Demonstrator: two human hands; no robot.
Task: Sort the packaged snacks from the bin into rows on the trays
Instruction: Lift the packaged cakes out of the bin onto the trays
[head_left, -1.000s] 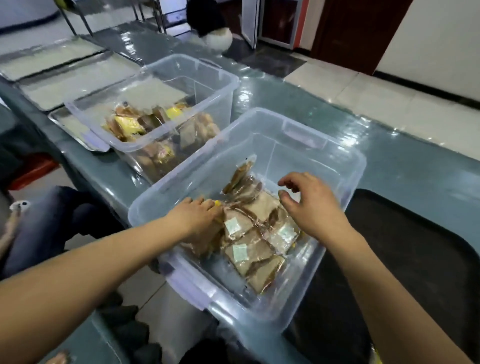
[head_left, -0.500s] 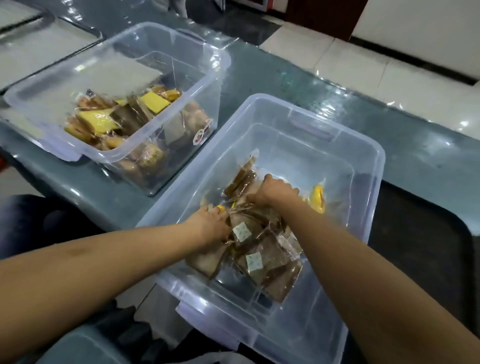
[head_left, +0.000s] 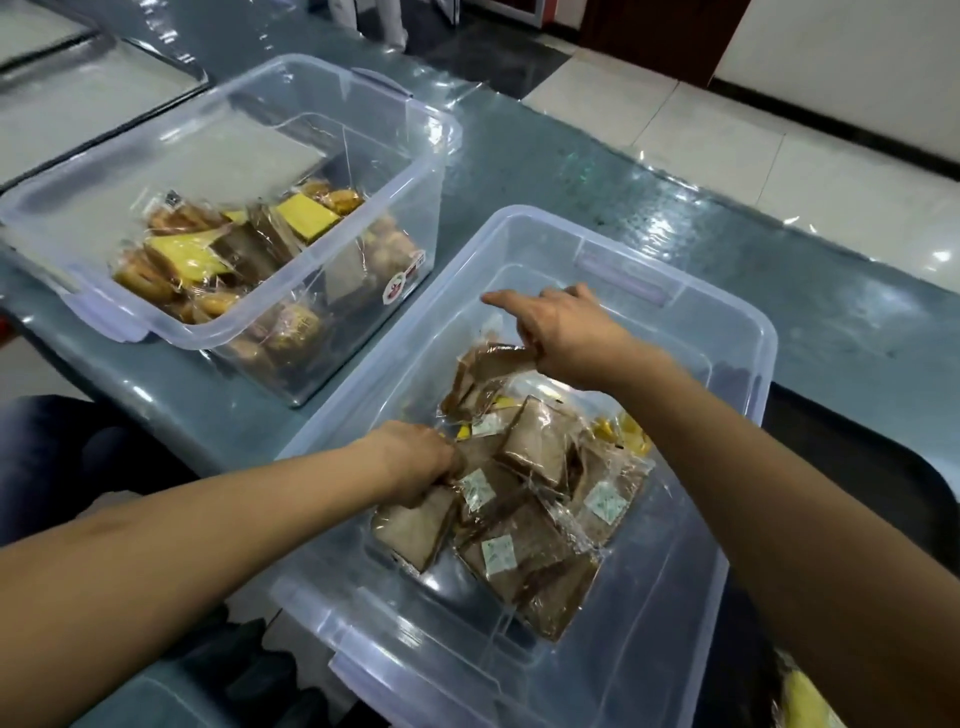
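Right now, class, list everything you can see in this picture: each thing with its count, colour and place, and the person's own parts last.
near bin: one, clear plastic, in front of the person.
brown snack packets: several, brown in clear wrap, in the near bin.
far bin: one, clear plastic, to the left and further away.
mixed snacks: many, yellow and brown, in the far bin.
metal trays: at least two, grey, top left.
dark tray: one, black, right edge.
table: one, grey-blue.
left hand: grips a packet.
right hand: holds a packet, forefinger extended.

Left hand (head_left: 421, 462) curled, gripping; right hand (head_left: 566, 327) pinching, index finger extended.
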